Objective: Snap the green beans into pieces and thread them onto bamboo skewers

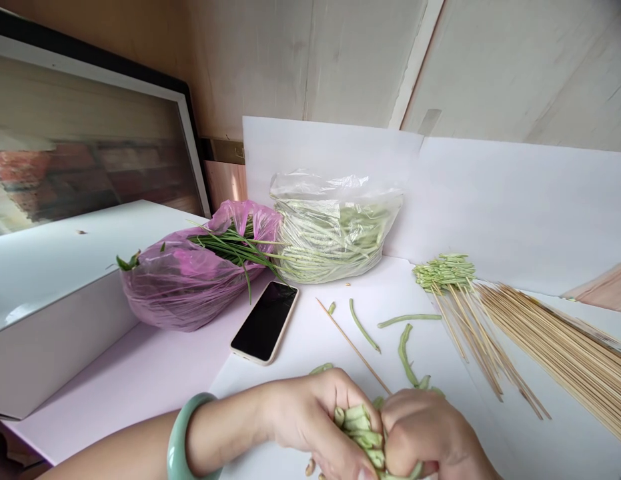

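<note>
My left hand [305, 413], with a pale green bangle on its wrist, is closed around a bundle of cut green bean pieces [360, 427]. Pressed up against it, my right hand [435, 430] is a closed fist on a green bean, part of which shows below the fingers. Most of that bean is hidden. A bamboo skewer [350, 341] lies on the white surface, its near end reaching behind my hands. Loose green beans [409, 321] lie just beyond, one of them curving down toward my right hand.
Skewered bean bundles [444, 272] lie at the right, beside a large heap of bare skewers [560, 347]. A black-screened phone [266, 323] lies left of centre. Behind it stand a clear bag of long beans [335, 233] and a purple bag with green stalks [185, 287]. A white box [65, 347] is at left.
</note>
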`<control>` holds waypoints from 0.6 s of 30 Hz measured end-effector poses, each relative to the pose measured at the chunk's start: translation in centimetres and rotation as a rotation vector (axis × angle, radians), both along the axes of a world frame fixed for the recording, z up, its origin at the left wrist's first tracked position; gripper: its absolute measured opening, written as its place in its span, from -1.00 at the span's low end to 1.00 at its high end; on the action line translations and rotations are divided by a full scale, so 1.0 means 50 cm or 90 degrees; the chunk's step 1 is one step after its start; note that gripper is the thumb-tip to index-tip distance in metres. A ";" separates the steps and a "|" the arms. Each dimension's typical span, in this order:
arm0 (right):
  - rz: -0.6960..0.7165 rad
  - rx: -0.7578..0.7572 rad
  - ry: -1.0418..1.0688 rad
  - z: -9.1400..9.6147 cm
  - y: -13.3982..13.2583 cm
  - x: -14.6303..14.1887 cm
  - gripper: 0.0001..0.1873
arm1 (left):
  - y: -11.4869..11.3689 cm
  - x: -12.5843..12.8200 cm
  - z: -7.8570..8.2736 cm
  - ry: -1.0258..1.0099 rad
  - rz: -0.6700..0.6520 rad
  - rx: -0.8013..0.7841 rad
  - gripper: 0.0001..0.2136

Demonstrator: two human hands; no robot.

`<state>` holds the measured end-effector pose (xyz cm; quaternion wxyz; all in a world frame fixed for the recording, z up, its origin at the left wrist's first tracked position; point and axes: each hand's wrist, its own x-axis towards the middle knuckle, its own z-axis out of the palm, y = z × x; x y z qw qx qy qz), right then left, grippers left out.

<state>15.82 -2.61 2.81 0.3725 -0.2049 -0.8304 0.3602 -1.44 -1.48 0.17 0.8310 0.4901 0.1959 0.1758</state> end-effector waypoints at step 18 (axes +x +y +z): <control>-0.185 -0.366 -0.067 0.022 0.007 -0.008 -0.74 | -0.004 -0.013 0.063 0.133 0.314 0.981 -0.77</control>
